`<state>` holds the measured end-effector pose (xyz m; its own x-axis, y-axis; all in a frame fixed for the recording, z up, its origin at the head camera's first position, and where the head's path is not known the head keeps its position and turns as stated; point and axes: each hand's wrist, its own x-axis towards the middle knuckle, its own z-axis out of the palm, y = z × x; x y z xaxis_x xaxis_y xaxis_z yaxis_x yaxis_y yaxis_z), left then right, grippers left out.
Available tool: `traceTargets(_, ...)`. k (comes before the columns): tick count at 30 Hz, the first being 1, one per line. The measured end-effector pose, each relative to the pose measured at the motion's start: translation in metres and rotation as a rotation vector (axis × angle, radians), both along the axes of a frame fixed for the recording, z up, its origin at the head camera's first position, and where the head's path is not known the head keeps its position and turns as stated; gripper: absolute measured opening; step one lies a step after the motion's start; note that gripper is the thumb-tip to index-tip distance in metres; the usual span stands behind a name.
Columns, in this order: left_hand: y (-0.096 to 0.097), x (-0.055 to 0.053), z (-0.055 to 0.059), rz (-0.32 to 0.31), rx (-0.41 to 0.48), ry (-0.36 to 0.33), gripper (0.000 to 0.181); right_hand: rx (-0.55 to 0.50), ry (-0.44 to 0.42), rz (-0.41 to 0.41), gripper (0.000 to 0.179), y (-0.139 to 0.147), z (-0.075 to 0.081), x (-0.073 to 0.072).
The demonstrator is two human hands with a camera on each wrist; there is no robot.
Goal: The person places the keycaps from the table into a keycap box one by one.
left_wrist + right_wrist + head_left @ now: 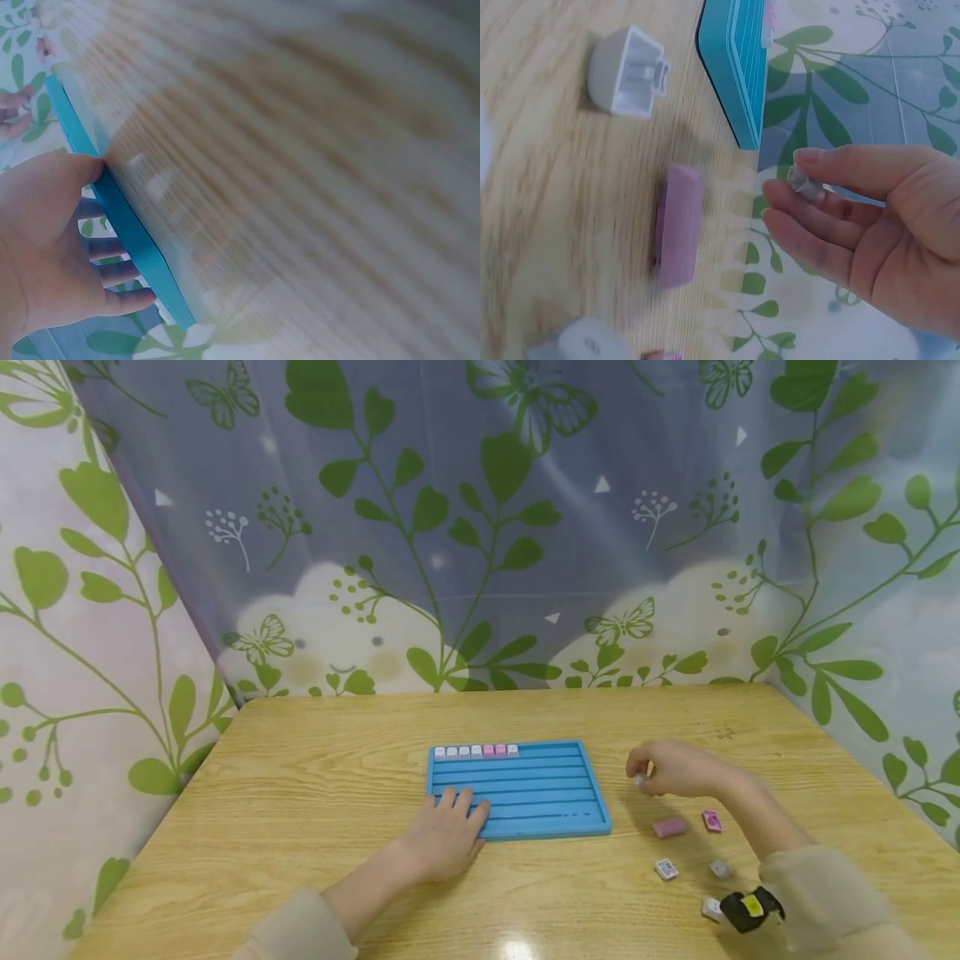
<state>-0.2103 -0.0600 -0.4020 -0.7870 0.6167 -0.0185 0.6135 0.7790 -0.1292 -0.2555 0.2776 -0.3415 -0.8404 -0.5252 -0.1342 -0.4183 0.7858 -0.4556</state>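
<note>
On the wooden table lies a blue ridged tray, with a row of white and pink keycaps along its far groove. My left hand rests on the tray's near left part, its fingers extended over the ridges. In the left wrist view the thumb of that hand touches the tray's side edge. To the right of the tray, my right hand pinches a small white keycap between thumb and fingers, above the table. The fingers partly cover that keycap.
Loose keycaps lie right of the tray: a long pink one, a small pink one, a white one, a greyish one and another white one near the black wrist device. A patterned curtain hangs behind the table.
</note>
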Motion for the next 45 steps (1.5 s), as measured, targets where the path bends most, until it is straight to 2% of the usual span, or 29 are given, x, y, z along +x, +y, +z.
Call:
traceTargets(6, 0.0, 0.0, -0.001, 0.004, 0.001, -0.009, 0.049, 0.041, 0.109, 0.058, 0.016, -0.012, -0.004, -0.005)
traceTargets(14, -0.001, 0.0, -0.002, -0.005, 0.01, -0.001, 0.048, 0.002, 0.18, 0.088, 0.019, -0.026, -0.007, -0.009)
traceTargets(23, -0.001, 0.0, -0.001, 0.001, 0.01, -0.003, 0.049, 0.034, 0.283, 0.132, 0.019, -0.041, -0.008, -0.014)
traceTargets(31, 0.0, -0.001, -0.001, 0.001, 0.003, -0.005, 0.049, 0.018, 0.378, 0.179, 0.019, -0.052, -0.01, -0.021)
traceTargets(37, 0.0, -0.002, -0.002, 0.004, -0.001, -0.004, 0.05, 0.016, 0.402, 0.153, 0.019, -0.061, -0.013, -0.029)
traceTargets(45, 0.0, -0.001, -0.001, -0.001, 0.001, 0.0, 0.049, 0.027, 0.387, 0.109, 0.018, -0.071, -0.015, -0.04)
